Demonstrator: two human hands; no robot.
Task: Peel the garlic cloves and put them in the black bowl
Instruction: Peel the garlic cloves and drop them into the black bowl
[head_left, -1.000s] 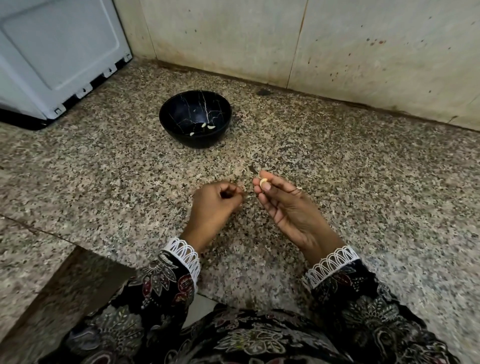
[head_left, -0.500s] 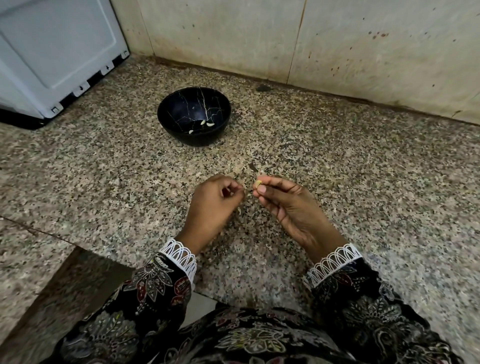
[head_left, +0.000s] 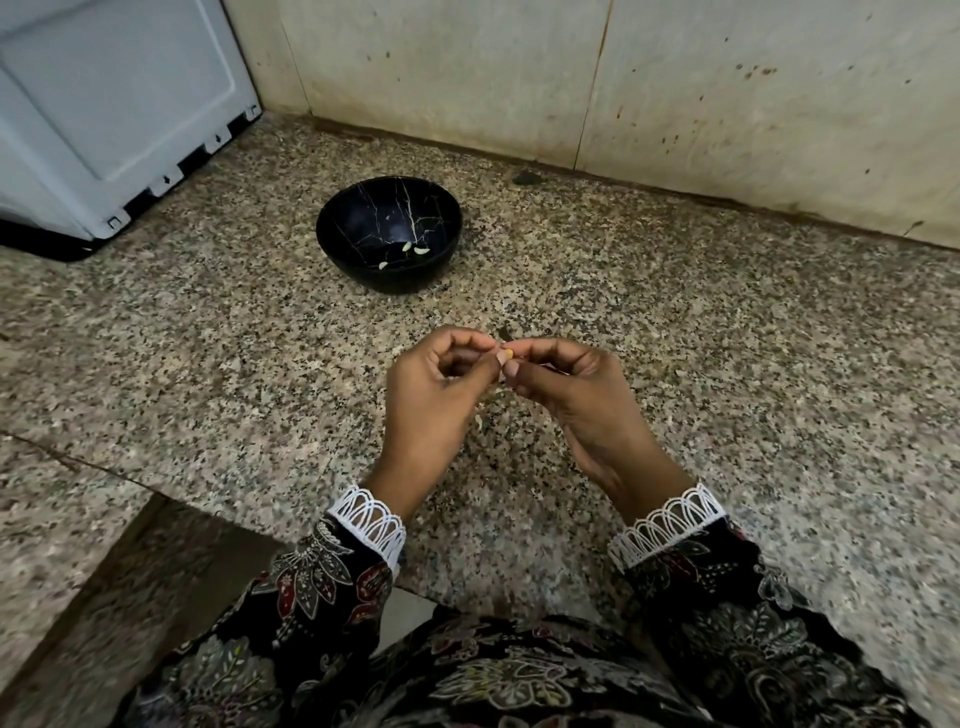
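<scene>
Down at the near edge, the patterned sleeves (head_left: 332, 587) with their white lace cuffs frame the shot, and both hands are up over the speckled granite table (head_left: 727, 395). The left hand (head_left: 431, 400) has closed the gap it had a second ago and now meets the right hand (head_left: 576, 400) fingertip to fingertip. The right hand has turned over too, from palm-up to curled knuckles-up.

Right at the meeting point sits the garlic clove (head_left: 509, 354), a small yellowish nub pinched in the right hand's fingers (head_left: 511, 370), with the left hand's fingers (head_left: 480, 343) closed against it at the same spot. That reads as peeling under way: one hand steadying, the other picking at the skin. How much skin is left is too small to tell. A pale scrap below the hands may be peel (head_left: 478, 422) on the table.

Further back, well clear of the hands, the black bowl (head_left: 340, 249) stands upright with three peeled cloves (head_left: 410, 252) lying in its bottom. So the count holds at three; this one looks to be the fourth, and it needs stripping before the reach forward. Beyond that, the stained wall (head_left: 675, 88) and a white appliance (head_left: 104, 104) at far left.
</scene>
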